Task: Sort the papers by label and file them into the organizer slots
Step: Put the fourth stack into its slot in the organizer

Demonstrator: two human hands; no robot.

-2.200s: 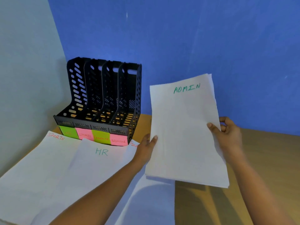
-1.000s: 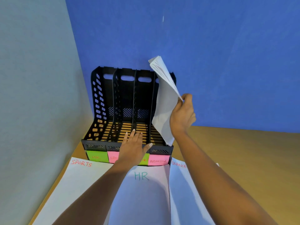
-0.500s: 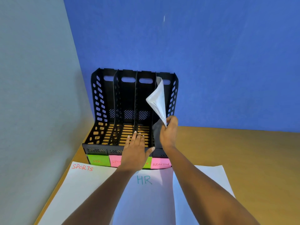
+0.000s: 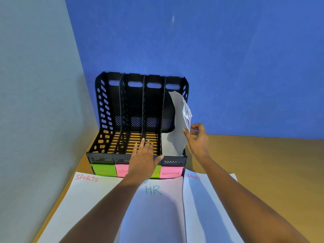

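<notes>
A black four-slot organizer (image 4: 105, 109) stands in the corner with coloured notes on its front: green HR (image 4: 103, 171), pink SPORTS (image 4: 121, 171), a green one (image 4: 157, 171) mostly hidden, and pink ADMIN (image 4: 171, 172). The ADMIN papers (image 4: 177, 134) stand curled in the rightmost slot, leaning right. My right hand (image 4: 198, 141) pinches their right edge. My left hand (image 4: 143, 158) rests flat on the organizer's front rim, fingers straight. In front lie the SPORTS sheet (image 4: 84, 193), the HR sheet (image 4: 157, 207) and the FINANCE sheet (image 4: 201, 199).
The wooden table (image 4: 263, 163) stretches bare to the right of the organizer. A grey wall (image 4: 35, 102) closes the left side and a blue wall (image 4: 228, 67) stands right behind the organizer. The three left slots hold nothing.
The ADMIN stack went from in front of me, held by both hands, into the rightmost slot. My left hand moved onto the organizer's front rim. My right hand shifted to the papers' right edge.
</notes>
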